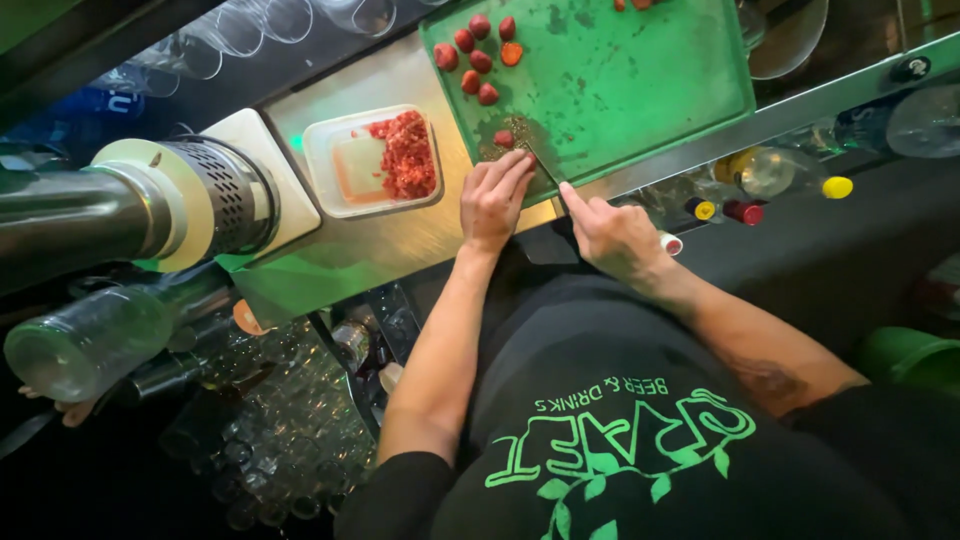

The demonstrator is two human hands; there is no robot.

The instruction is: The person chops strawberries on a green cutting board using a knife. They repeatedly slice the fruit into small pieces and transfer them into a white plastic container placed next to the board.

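Strawberries [480, 60] lie in a loose cluster on the green cutting board [620, 80], well beyond the fingers of both hands, and one more strawberry piece [504, 139] sits just ahead of the left hand [493, 200]. That hand lies flat at the board's near edge, its fingers [510, 172] together and pressed down on a small dark patch of chopped fruit. The right hand [615, 235] is just to the right of it, closed round a knife handle with the forefinger stretched along the back of the blade; the knife [548, 170] slants up between the two hands, its tip beside the left fingers. To the left of the left hand, on the steel table [380, 245], stands a clear plastic tub [372, 160] holding a heap of minced red fruit. Past the right hand, below the table's edge, bottles with yellow and red caps [745, 205] lie in a row.
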